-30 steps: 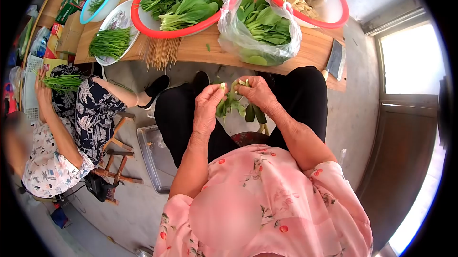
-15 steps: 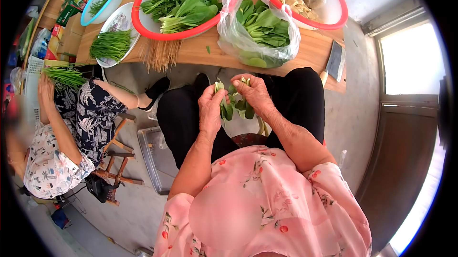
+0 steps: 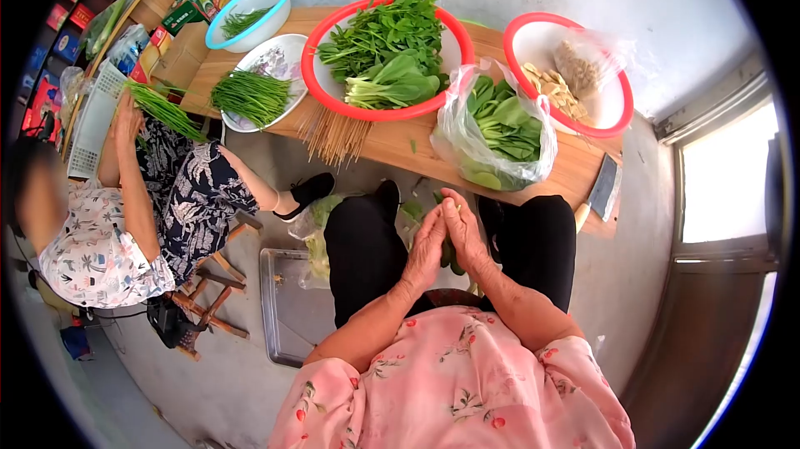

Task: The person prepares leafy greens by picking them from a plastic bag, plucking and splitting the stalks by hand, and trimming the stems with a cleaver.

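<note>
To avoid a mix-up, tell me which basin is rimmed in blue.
The leftmost basin, holding thin green stalks, is rimmed light blue; the middle basin and right basin are both rimmed red.

The only camera I see rides on the wearer's head, facing forward and steeply down. Its wide, round view has the shirt close at bottom centre, the left hand and right hand mid-frame, the table farther up, a co-worker left, the door right.
</note>
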The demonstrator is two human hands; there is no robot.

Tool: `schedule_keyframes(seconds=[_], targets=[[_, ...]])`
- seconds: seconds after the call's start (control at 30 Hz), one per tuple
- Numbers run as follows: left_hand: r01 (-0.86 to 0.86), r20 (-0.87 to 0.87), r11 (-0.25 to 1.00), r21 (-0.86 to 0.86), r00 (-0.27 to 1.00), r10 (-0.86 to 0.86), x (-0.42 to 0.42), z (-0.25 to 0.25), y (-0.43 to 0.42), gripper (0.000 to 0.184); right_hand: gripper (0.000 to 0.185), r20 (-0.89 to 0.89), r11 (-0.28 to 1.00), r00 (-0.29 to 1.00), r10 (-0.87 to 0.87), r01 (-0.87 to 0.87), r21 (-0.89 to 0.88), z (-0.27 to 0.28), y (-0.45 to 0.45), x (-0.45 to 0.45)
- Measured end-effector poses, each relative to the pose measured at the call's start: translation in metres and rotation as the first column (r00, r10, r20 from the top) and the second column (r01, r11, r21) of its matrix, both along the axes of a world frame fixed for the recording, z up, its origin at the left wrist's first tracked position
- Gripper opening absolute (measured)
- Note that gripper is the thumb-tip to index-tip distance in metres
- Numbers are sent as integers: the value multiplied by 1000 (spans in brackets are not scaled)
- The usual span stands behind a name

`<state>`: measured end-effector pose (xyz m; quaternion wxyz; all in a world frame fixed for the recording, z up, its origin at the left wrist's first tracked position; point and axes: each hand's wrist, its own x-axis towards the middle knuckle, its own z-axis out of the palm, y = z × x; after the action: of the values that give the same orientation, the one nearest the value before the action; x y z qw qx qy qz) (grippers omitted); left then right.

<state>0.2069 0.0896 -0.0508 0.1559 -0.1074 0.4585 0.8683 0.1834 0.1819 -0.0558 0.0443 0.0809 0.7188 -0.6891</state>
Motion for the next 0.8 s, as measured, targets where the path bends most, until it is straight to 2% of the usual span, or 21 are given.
schedule_keyframes(seconds=[0.03,0.07,0.13,0.17,0.2,0.23,0.27,0.3,0.33,0.37,0.4,0.43,0.47,0.5,0.53,0.6,0.67,0.73,0.8], targets=[[25,-57,991,-132,998,-33,1,4,2,47,73,132,983,990,56,-32,-178,18,3,-1],[40,-107,964,-264,992,-70,3,8,4,50,73,120,983,991,67,-44,-180,26,4,-1],[20,-128,972,-236,991,-51,2,15,4,51,78,261,940,961,93,2,-342,34,6,1],[-16,-61,971,-240,998,2,2,15,4,47,78,211,949,966,149,-79,-306,35,9,3],[-50,7,968,-245,999,54,2,15,4,44,78,202,947,967,155,-87,-308,31,10,4],[-104,54,968,-229,991,119,0,11,4,34,78,157,974,970,188,-163,-159,24,11,6],[-109,44,967,-231,992,122,0,7,2,34,78,115,974,967,225,-227,-2,20,12,7],[-131,68,966,-224,986,150,0,2,-2,30,67,84,981,979,188,-191,38,35,9,12],[-153,92,964,-219,980,177,0,-5,-6,26,67,77,981,979,189,-192,35,34,9,12],[-182,26,945,-271,980,196,0,-19,-8,21,55,79,982,980,182,-186,46,31,10,13],[-182,22,944,-275,980,196,-2,-12,-9,21,43,82,982,981,174,-179,56,28,11,14],[-286,12,929,-235,955,297,-5,4,-9,19,36,79,997,994,73,-74,16,19,10,15],[-386,5,902,-195,919,395,-9,18,-9,16,36,75,997,995,72,-73,11,13,13,13],[-381,58,915,-134,919,391,-15,29,-13,14,34,84,999,996,32,-32,-9,9,20,11],[-427,-6,898,-106,903,429,-26,37,-17,10,32,92,1000,996,-9,12,-27,6,27,7],[-434,-34,894,112,897,440,-52,58,-26,7,28,101,998,994,-40,45,-51,5,34,2],[-454,-3,859,237,884,468,-93,69,-37,9,26,208,982,976,-56,92,-166,14,38,0],[-489,-104,789,371,823,559,-135,91,-44,14,23,228,984,973,-39,77,-162,14,38,2],[-553,-92,729,404,768,634,-179,101,-55,18,21,249,985,968,-21,63,-160,12,37,3]])
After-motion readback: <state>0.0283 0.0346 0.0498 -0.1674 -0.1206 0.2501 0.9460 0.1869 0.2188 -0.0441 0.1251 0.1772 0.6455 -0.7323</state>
